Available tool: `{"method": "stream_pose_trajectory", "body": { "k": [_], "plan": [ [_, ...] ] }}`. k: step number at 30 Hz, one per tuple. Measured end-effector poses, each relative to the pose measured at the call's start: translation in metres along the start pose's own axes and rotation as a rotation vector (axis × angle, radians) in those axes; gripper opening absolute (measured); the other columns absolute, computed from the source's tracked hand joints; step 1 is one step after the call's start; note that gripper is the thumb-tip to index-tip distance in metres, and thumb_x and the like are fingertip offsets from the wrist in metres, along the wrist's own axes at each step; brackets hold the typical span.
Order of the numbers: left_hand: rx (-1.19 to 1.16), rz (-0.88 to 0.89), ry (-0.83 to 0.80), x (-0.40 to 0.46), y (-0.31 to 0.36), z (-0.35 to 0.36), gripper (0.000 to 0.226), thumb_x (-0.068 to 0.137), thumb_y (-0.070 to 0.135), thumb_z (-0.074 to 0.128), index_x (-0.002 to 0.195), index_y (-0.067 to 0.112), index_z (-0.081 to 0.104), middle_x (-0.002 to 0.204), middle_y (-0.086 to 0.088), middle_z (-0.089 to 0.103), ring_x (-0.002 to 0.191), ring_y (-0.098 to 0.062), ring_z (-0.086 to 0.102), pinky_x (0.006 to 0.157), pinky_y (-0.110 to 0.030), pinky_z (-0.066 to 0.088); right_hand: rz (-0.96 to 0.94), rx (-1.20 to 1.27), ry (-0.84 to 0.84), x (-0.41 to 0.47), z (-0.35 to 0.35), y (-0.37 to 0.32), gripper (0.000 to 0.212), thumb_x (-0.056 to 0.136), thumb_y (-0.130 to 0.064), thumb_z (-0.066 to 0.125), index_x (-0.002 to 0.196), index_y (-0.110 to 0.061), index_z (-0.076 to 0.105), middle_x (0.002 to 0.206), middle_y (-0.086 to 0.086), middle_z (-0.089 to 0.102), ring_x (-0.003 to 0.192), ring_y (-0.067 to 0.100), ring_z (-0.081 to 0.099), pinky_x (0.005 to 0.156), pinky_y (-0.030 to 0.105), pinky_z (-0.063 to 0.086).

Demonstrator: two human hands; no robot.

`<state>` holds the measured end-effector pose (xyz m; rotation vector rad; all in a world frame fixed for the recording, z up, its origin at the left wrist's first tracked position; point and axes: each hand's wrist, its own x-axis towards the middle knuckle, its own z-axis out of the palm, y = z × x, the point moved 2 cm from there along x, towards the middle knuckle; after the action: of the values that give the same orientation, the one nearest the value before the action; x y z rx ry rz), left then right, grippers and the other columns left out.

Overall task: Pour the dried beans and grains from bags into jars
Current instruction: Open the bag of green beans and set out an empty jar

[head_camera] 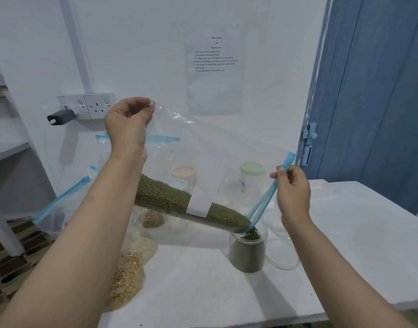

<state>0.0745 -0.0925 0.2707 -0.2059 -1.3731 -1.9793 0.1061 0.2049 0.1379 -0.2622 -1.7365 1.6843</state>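
A clear zip bag of green mung beans hangs tilted over the white table, its blue zip mouth lowest. My left hand pinches the bag's raised bottom corner. My right hand pinches the blue zip strip at the mouth. Beans run out of the lower mouth corner into an open clear jar, which is partly filled with green beans.
Bags of yellow and pale grains lie at the left on the white table. Empty zip bags stand behind them. Lidded jars, one green-lidded, stand at the back. A clear lid or jar sits right of the open jar.
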Motion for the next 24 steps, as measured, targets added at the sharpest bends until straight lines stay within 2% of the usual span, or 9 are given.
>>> {"method": "stream_pose_trajectory", "body": {
  "k": [5, 8, 14, 20, 24],
  "plan": [
    [0.001, 0.004, -0.003, 0.0005, 0.0015, -0.0010, 0.024, 0.081, -0.008, 0.071, 0.074, 0.015, 0.068, 0.072, 0.004, 0.068, 0.077, -0.010, 0.065, 0.080, -0.020, 0.053, -0.001, -0.003, 0.004, -0.0010, 0.0003, -0.0011, 0.022, 0.103, -0.026, 0.050, 0.082, -0.028, 0.056, 0.095, -0.008, 0.070, 0.089, 0.003, 0.057, 0.075, 0.016, 0.040],
    [-0.003, 0.006, -0.001, 0.0021, 0.0007, -0.0033, 0.024, 0.080, -0.009, 0.071, 0.074, 0.014, 0.068, 0.072, 0.003, 0.069, 0.078, -0.011, 0.065, 0.080, -0.021, 0.053, -0.007, 0.001, 0.003, -0.0017, 0.0008, -0.0016, 0.022, 0.103, -0.027, 0.050, 0.082, -0.029, 0.056, 0.095, -0.006, 0.070, 0.091, 0.008, 0.058, 0.077, 0.019, 0.041],
    [-0.008, 0.004, -0.008, 0.0019, 0.0008, -0.0059, 0.025, 0.081, -0.009, 0.071, 0.073, 0.014, 0.067, 0.073, 0.004, 0.070, 0.080, -0.012, 0.065, 0.082, -0.021, 0.053, -0.010, -0.003, 0.002, -0.0031, 0.0017, -0.0039, 0.019, 0.103, -0.027, 0.050, 0.085, -0.026, 0.057, 0.087, -0.013, 0.068, 0.088, 0.005, 0.057, 0.083, 0.023, 0.043],
    [-0.022, 0.011, -0.012, 0.0028, 0.0046, -0.0027, 0.027, 0.080, -0.009, 0.071, 0.071, 0.015, 0.066, 0.070, 0.006, 0.070, 0.081, -0.011, 0.067, 0.085, -0.023, 0.054, -0.012, 0.005, -0.005, -0.0024, 0.0008, -0.0052, 0.018, 0.103, -0.027, 0.049, 0.090, -0.023, 0.060, 0.090, -0.013, 0.068, 0.091, 0.006, 0.057, 0.084, 0.023, 0.043],
    [-0.027, 0.017, -0.021, 0.0034, 0.0060, -0.0024, 0.027, 0.080, -0.009, 0.072, 0.069, 0.015, 0.066, 0.068, 0.006, 0.069, 0.081, -0.011, 0.068, 0.085, -0.024, 0.054, -0.012, 0.017, -0.006, -0.0029, 0.0007, -0.0077, 0.020, 0.103, -0.026, 0.049, 0.085, -0.027, 0.058, 0.093, -0.010, 0.068, 0.091, 0.006, 0.057, 0.083, 0.021, 0.042]
  ]
}}
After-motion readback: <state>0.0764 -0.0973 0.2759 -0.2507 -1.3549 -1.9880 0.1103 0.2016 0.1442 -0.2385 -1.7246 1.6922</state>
